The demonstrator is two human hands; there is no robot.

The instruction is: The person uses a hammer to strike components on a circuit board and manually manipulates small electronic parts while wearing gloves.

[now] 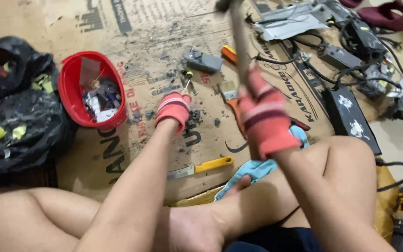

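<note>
Hammer handle [239, 42] rises blurred toward 12 o'clock, clenched in the gloved right hand [263, 116]. At its 9 o'clock the gloved left hand [174, 108] pinches a small screwdriver [188, 80] upright on printed brown cardboard [131, 28] littered with grey debris. Farther at 9 o'clock sits a red bowl [71, 95] of scraps; at 6 o'clock, a yellow-handled knife [201, 166].

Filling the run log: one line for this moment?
left hand: gloved, holding small part on cardboard | right hand: gloved, hammer raised | red bowl at left
</note>
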